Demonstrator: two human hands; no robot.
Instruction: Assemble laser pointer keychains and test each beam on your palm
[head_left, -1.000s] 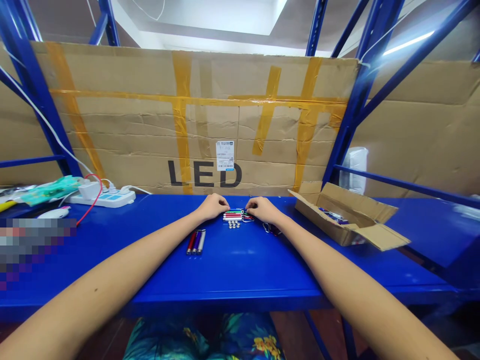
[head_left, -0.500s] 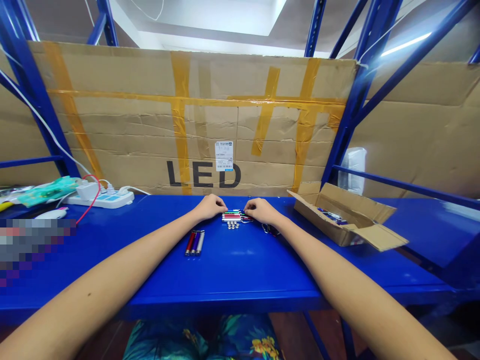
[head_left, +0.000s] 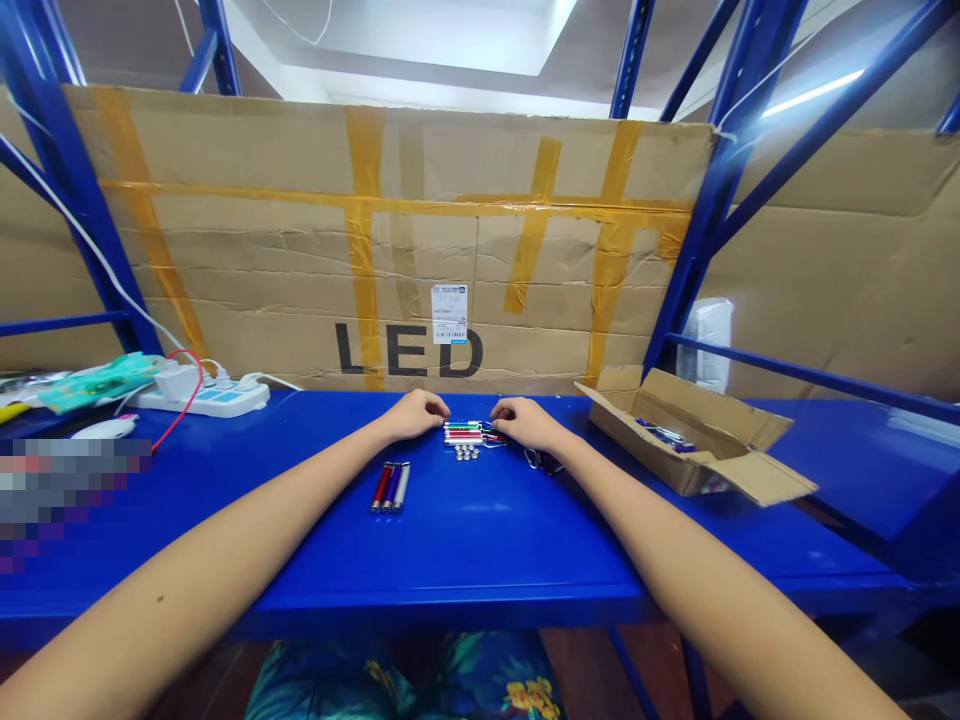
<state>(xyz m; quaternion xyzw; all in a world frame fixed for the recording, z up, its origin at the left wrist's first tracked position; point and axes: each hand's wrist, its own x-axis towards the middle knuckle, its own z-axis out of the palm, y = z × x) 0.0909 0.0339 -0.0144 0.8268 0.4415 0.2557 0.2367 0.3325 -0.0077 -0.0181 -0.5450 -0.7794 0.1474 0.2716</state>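
Note:
Several slim coloured tubes (head_left: 463, 434) lie stacked side by side on the blue table (head_left: 450, 560), with small silver discs (head_left: 466, 453) just in front of them. My left hand (head_left: 417, 414) is at the left end of the tubes, its fingers curled with a small gap between thumb and fingertips and nothing seen in them. At the right end, my right hand (head_left: 523, 422) has its fingers closed near the clips; what they hold, if anything, is too small to tell. Three more tubes, red, purple and silver (head_left: 390, 487), lie nearer the front edge.
An open cardboard box (head_left: 675, 440) with metal items stands at the right. Dark clips (head_left: 541, 460) lie beside my right wrist. At the left are a white power strip (head_left: 225, 400) and cables. A large cardboard sheet (head_left: 285, 290) stands behind the table.
My left hand has drawn back slightly to the left from the tubes. The blue tube at the back of the row now shows more plainly. My right hand has barely moved.

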